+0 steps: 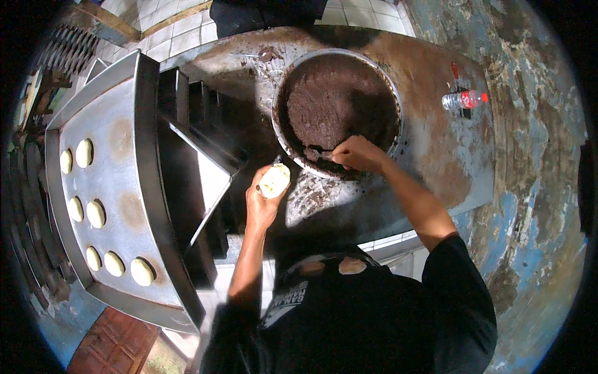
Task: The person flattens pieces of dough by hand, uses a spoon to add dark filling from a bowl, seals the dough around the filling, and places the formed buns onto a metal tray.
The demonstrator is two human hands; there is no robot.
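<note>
My left hand (260,202) is curled around a flattened piece of pale dough (275,181), held face up beside the near left edge of a large round metal basin (336,51). Dark brown, crumbly paste (324,100) fills much of the basin. Over its near side, my right hand (358,153) grips a small spoon-like tool (324,154); a lump of the paste clings to its tip. The fingers hide most of the tool, so its exact kind is unclear.
At left, a large metal tray (112,181) carries several round dough pieces (114,263). Dark metal trays (187,106) stand between it and the basin. A plastic bottle (464,100) with a red cap lies on the worn table (448,149). Dark clothing (268,12) shows beyond the table.
</note>
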